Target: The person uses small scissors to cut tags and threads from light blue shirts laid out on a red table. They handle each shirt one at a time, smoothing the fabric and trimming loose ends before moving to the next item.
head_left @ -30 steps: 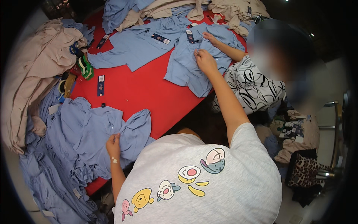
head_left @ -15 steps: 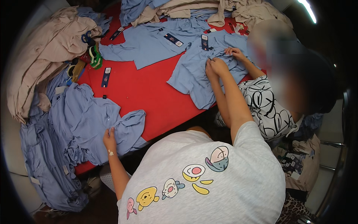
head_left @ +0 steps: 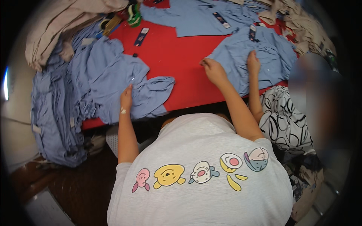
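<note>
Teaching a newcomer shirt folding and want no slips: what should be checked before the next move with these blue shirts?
1. Left hand flat on the crumpled shirt: ok.
2. Right hand at the edge of the spread shirt: ok.
3. Right fingers actually pinching cloth: cannot tell.
4. Co-worker's hand off the spread shirt: not ok, it rests on it.
5. Red table bare between the two shirts: ok.
</note>
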Demonstrator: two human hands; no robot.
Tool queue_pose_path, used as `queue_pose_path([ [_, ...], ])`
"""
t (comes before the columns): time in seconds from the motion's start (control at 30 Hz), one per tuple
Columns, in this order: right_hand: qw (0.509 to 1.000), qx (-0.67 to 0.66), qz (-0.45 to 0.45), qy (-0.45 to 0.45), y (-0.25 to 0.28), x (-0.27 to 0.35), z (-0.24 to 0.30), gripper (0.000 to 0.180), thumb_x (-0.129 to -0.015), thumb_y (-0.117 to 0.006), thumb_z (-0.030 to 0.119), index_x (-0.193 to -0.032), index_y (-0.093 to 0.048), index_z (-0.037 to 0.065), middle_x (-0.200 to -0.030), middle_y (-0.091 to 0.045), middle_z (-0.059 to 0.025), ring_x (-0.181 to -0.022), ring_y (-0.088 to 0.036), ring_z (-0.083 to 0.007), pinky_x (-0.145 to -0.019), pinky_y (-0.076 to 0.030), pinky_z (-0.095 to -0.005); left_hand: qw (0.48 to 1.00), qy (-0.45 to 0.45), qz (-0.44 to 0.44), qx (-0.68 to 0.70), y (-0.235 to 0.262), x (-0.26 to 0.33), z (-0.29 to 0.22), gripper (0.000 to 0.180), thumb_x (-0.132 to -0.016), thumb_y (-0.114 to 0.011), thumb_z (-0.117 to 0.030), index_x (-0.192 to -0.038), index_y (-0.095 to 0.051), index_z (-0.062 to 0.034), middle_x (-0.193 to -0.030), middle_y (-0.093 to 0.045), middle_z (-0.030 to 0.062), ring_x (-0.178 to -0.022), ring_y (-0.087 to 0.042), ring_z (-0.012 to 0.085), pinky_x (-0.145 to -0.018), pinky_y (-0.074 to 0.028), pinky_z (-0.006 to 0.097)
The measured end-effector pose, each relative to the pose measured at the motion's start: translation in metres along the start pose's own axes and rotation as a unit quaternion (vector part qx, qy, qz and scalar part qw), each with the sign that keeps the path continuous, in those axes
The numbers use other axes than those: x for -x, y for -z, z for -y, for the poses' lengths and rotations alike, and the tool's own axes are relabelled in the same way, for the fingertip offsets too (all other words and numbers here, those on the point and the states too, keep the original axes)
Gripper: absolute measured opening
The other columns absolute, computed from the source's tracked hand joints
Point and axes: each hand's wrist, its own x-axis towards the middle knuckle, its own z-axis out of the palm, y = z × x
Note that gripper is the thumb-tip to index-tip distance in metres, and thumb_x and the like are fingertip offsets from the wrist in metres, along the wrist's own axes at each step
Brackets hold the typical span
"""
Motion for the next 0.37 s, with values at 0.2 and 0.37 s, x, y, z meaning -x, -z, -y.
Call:
queue_pose_path([
  [0.2,0.999,0.013,-0.001,-0.053,-0.019,0.022,0.015,0.026,-0.097,-0.065,0.024,-0.104,-0.072,0.000,-0.101,-0.073,-0.0192,-0.092,-0.069,-0.0368,-0.080,-0.053,-0.0424,0.995,0.024,0.038,0.086,0.006,0.008,0.002,0.058,-0.103,-0.058,-0.048,-0.130,-0.070,0.0014,-0.129,-0.072,0.0206,-0.126,-0.064,0.0289,-0.108,-0.044,0.033],
  [0.37,0.995,-0.072,0.070,-0.013,-0.076,0.028,0.081,0.027,-0.094,-0.071,0.023,-0.107,-0.073,0.000,-0.102,-0.073,-0.0188,-0.093,-0.072,-0.0316,-0.080,-0.054,-0.0390,0.992,0.063,0.100,0.033,0.021,0.003,0.008,0.057,-0.099,-0.061,-0.055,-0.134,-0.071,-0.0102,-0.126,-0.073,0.0179,-0.127,-0.063,0.0256,-0.110,-0.042,0.033],
])
